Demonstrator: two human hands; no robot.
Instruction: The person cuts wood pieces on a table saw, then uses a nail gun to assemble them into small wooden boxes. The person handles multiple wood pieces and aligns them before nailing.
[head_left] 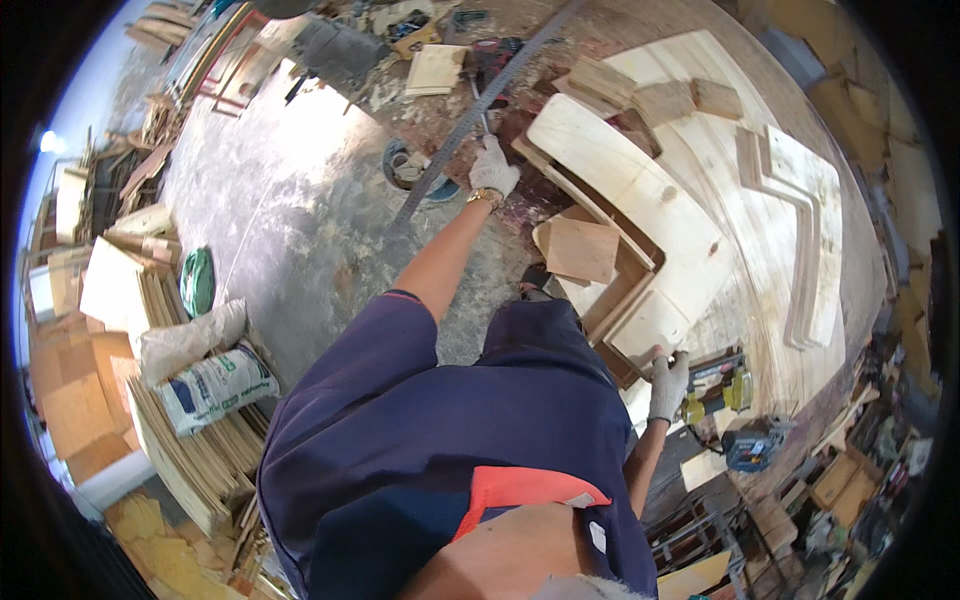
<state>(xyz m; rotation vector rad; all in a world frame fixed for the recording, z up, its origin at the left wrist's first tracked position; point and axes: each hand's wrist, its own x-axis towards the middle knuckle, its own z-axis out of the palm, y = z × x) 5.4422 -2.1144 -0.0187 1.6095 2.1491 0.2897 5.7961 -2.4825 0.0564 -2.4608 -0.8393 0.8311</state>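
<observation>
My left hand, in a pale work glove, is stretched forward with its fingers closed around the near end of a thin metal rod. A long grey metal strip slants past just left of that hand. My right hand, also gloved, is low on the right beside the near end of a curved wooden panel assembly. Its fingers are curled together; whatever they pinch is too small to make out. A square wooden piece lies on the assembly's inner side.
Angled wooden pieces and wood blocks lie on a large board at right. A yellow-green tool and a blue power tool sit near my right hand. Left are a bucket, sacks and stacked plywood.
</observation>
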